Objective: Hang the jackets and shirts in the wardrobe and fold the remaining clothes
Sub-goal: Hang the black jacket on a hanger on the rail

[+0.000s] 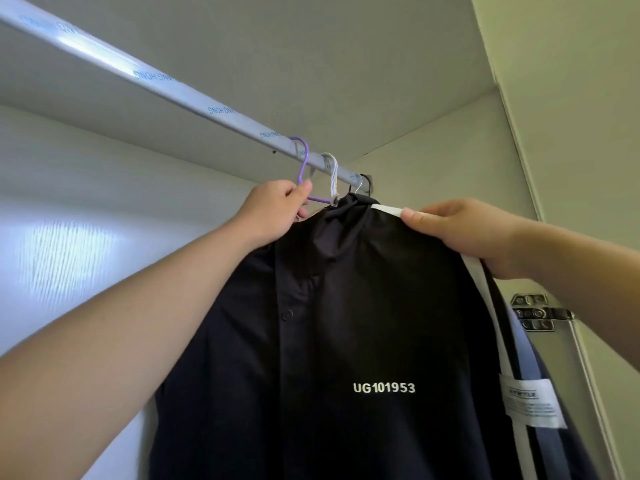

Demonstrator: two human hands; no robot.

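Jacket: soft black button-front jacket (363, 323) printed UG101953, on purple plastic hanger (304, 161) hooked over silver wardrobe rail (173, 88).
Left grip (277, 209): curled round hanger's neck.
Right grip (460, 230): pinching white-striped shoulder.
Handling: light, limp, probably slippery; hold the hanger.

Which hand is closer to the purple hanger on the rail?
Left. The left hand pinches the purple hanger just below its hook. The right hand is off to its right, gripping a white shoulder stripe.
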